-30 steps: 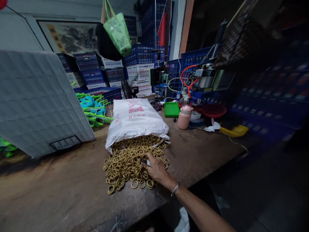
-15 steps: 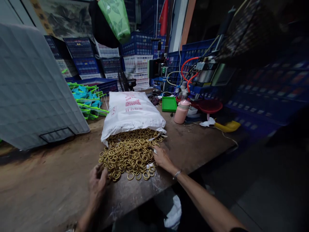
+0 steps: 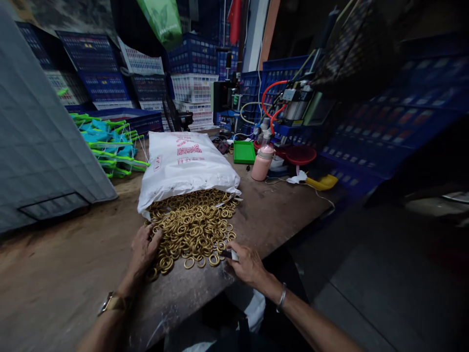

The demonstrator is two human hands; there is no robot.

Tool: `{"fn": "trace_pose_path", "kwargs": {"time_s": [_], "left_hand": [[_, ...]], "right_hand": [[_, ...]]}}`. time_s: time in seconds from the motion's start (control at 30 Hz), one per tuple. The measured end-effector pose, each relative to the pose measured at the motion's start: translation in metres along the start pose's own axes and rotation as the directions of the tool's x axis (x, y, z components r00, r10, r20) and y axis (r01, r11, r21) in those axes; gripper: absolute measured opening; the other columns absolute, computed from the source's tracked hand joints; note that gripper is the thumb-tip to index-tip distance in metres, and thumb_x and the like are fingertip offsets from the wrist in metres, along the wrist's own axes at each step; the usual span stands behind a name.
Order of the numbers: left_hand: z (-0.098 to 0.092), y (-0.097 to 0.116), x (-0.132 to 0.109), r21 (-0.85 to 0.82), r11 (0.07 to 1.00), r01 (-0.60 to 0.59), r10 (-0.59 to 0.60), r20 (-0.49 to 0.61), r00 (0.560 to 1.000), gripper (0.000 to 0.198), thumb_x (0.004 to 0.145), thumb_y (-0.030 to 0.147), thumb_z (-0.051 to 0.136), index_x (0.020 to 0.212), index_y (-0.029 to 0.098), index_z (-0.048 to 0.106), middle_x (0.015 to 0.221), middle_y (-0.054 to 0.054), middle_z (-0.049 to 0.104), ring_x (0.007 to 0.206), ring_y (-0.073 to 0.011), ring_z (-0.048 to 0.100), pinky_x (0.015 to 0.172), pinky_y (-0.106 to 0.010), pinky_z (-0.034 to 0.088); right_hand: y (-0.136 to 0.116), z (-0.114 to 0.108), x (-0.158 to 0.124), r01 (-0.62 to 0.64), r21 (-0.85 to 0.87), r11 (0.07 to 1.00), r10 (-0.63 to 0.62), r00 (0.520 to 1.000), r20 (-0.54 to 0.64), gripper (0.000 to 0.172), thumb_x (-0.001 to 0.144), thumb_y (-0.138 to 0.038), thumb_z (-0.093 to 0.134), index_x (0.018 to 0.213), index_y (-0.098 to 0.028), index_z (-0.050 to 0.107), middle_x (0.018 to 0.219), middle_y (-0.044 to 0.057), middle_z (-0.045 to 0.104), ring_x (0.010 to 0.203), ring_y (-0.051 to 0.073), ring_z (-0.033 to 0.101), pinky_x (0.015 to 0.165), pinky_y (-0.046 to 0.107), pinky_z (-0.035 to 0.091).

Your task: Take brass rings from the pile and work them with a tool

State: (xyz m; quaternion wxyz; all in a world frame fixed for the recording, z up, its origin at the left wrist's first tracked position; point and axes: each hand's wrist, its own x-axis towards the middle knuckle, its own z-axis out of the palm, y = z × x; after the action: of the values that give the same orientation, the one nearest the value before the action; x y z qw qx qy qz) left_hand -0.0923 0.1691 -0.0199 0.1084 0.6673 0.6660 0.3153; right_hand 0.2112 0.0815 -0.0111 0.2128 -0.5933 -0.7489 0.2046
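A heap of brass-coloured rings spills from the open mouth of a white sack lying on the worn wooden table. My left hand rests on the heap's left edge, fingers curled down onto the rings. My right hand sits at the heap's near right corner, pinching a small dark-and-white object I cannot make out. Both hands are at the table's front edge.
A grey quilted panel leans at the left. Green and blue plastic parts lie behind it. A pink bottle, a green tray, a red bowl, a yellow scoop and a machine with red hoses stand at the back right. Stacked crates fill the background.
My left hand came into view and moved onto the heap's left edge. My right hand drew back from the heap's middle to its near right corner. The view tilted downward.
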Motion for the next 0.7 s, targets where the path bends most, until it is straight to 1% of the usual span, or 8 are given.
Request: {"fn": "trace_pose_path", "kwargs": {"time_s": [0.1, 0.23, 0.33, 0.43, 0.53, 0.57, 0.63, 0.7], "left_hand": [[0.003, 0.003, -0.004, -0.051, 0.997, -0.049, 0.051, 0.039, 0.998, 0.044, 0.075, 0.046, 0.039, 0.101, 0.015, 0.054, 0.109, -0.012, 0.056, 0.104, -0.0258, 0.048, 0.09, -0.04, 0.037], [0.002, 0.004, -0.007, -0.157, 0.985, -0.064, 0.071, 0.033, 0.997, 0.04, 0.076, 0.043, 0.039, 0.1, 0.015, 0.055, 0.109, -0.012, 0.056, 0.104, -0.0256, 0.048, 0.09, -0.04, 0.037], [-0.004, 0.009, -0.011, -0.179, 0.982, -0.063, 0.044, -0.108, 0.993, 0.038, 0.077, 0.041, 0.04, 0.096, 0.013, 0.056, 0.105, -0.013, 0.057, 0.101, -0.0261, 0.049, 0.09, -0.04, 0.037], [-0.012, 0.022, -0.024, -0.148, 0.987, -0.07, 0.024, -0.292, 0.956, 0.035, 0.075, 0.04, 0.042, 0.092, 0.013, 0.057, 0.1, -0.013, 0.058, 0.099, -0.0274, 0.05, 0.09, -0.042, 0.037], [-0.018, 0.047, -0.053, -0.217, 0.973, -0.072, -0.006, -0.337, 0.942, 0.029, 0.074, 0.036, 0.046, 0.093, 0.017, 0.057, 0.099, -0.01, 0.059, 0.098, -0.0256, 0.051, 0.091, -0.041, 0.037], [-0.017, 0.057, -0.066, -0.279, 0.959, -0.059, -0.036, -0.323, 0.946, 0.026, 0.074, 0.035, 0.048, 0.092, 0.018, 0.057, 0.099, -0.009, 0.059, 0.098, -0.0249, 0.052, 0.089, -0.04, 0.038], [-0.011, 0.077, -0.092, -0.438, 0.898, -0.035, -0.071, -0.223, 0.972, 0.023, 0.073, 0.034, 0.051, 0.091, 0.02, 0.058, 0.094, -0.008, 0.061, 0.095, -0.0238, 0.054, 0.087, -0.037, 0.04], [-0.001, 0.094, -0.114, -0.554, 0.83, 0.057, -0.137, -0.104, 0.985, 0.021, 0.073, 0.032, 0.053, 0.089, 0.02, 0.06, 0.09, -0.007, 0.063, 0.091, -0.0226, 0.056, 0.084, -0.035, 0.042]], "right_hand": [[-0.009, 0.005, -0.003, -0.016, -0.09, 0.996, 0.016, 1.0, 0.005, 0.028, 0.075, -0.026, 0.054, 0.101, -0.023, 0.047, 0.093, 0.003, 0.061, 0.084, 0.016, 0.056, 0.067, 0.023, 0.034], [-0.015, 0.01, 0.002, -0.082, -0.129, 0.988, 0.081, 0.997, -0.016, 0.033, 0.075, -0.028, 0.054, 0.106, -0.022, 0.042, 0.094, 0.004, 0.061, 0.081, 0.017, 0.057, 0.064, 0.024, 0.033], [-0.018, 0.014, 0.007, -0.075, -0.142, 0.987, 0.072, 0.997, -0.022, 0.038, 0.076, -0.026, 0.052, 0.112, -0.022, 0.039, 0.098, 0.005, 0.06, 0.083, 0.018, 0.057, 0.065, 0.024, 0.032], [-0.02, 0.017, 0.012, -0.054, -0.174, 0.983, 0.056, 0.998, 0.007, 0.038, 0.075, -0.022, 0.05, 0.112, -0.022, 0.041, 0.098, 0.005, 0.06, 0.085, 0.018, 0.056, 0.066, 0.025, 0.031], [-0.022, 0.017, 0.016, -0.069, -0.184, 0.981, 0.072, 0.997, 0.008, 0.03, 0.075, -0.019, 0.047, 0.105, -0.021, 0.046, 0.095, 0.004, 0.061, 0.082, 0.018, 0.056, 0.065, 0.024, 0.031], [-0.022, 0.016, 0.016, -0.068, -0.18, 0.981, 0.069, 0.998, 0.004, 0.028, 0.075, -0.018, 0.046, 0.103, -0.022, 0.047, 0.095, 0.004, 0.061, 0.082, 0.017, 0.056, 0.065, 0.024, 0.031], [-0.021, 0.015, 0.018, -0.049, -0.169, 0.984, 0.05, 0.999, -0.002, 0.025, 0.075, -0.016, 0.044, 0.099, -0.022, 0.049, 0.094, 0.003, 0.061, 0.082, 0.016, 0.056, 0.065, 0.023, 0.031], [-0.018, 0.015, 0.02, -0.031, -0.157, 0.987, 0.03, 1.0, -0.01, 0.024, 0.075, -0.013, 0.042, 0.096, -0.022, 0.05, 0.09, 0.003, 0.062, 0.08, 0.015, 0.056, 0.063, 0.022, 0.031]]}}
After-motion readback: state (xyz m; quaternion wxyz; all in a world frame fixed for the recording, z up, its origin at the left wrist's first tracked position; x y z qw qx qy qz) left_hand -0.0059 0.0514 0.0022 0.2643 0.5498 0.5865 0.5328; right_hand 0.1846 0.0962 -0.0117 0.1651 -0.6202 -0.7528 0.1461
